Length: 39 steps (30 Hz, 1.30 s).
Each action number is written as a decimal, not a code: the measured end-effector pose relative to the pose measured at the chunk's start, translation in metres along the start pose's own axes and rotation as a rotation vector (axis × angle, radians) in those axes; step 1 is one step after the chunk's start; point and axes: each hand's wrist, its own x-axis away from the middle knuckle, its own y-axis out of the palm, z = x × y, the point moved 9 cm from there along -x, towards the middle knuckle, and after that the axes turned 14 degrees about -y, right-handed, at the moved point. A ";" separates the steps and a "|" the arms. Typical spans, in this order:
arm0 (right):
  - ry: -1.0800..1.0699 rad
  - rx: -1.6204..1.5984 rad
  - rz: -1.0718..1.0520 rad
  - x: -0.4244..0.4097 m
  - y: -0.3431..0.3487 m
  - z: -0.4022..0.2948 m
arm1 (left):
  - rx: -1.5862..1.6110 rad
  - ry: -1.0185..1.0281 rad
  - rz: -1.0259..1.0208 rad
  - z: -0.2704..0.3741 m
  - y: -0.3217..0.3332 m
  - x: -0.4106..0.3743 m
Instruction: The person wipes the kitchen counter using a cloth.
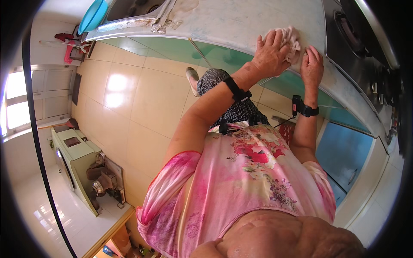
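Note:
My left hand (271, 51) presses down on a crumpled, pale pinkish cloth (293, 40), its fingers spread over the near side of it. The cloth lies bunched on the pale, marbled countertop (226, 22), close to the front edge. Just right of the cloth, my right hand (312, 67) rests at the counter's edge with its fingers bent together. Whether anything small is between those fingertips cannot be made out. Both wrists wear black straps.
A gas stove (355, 61) sits right of my hands. To the left are a metal sink (129, 9), with worn tape along its front, and a turquoise basin (93, 16). Green cabinet doors (161, 48) run below. A washing machine (69, 145) stands behind to the left.

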 end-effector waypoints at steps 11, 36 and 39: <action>-0.009 -0.002 -0.010 0.002 0.000 0.001 | -0.256 -0.299 0.107 -0.174 -0.054 -0.049; -0.008 0.051 0.135 0.002 -0.009 -0.001 | -0.027 0.062 -0.093 0.012 0.043 -0.069; 0.014 0.088 0.123 0.005 -0.005 0.002 | 0.029 -0.062 -0.043 -0.003 0.016 -0.044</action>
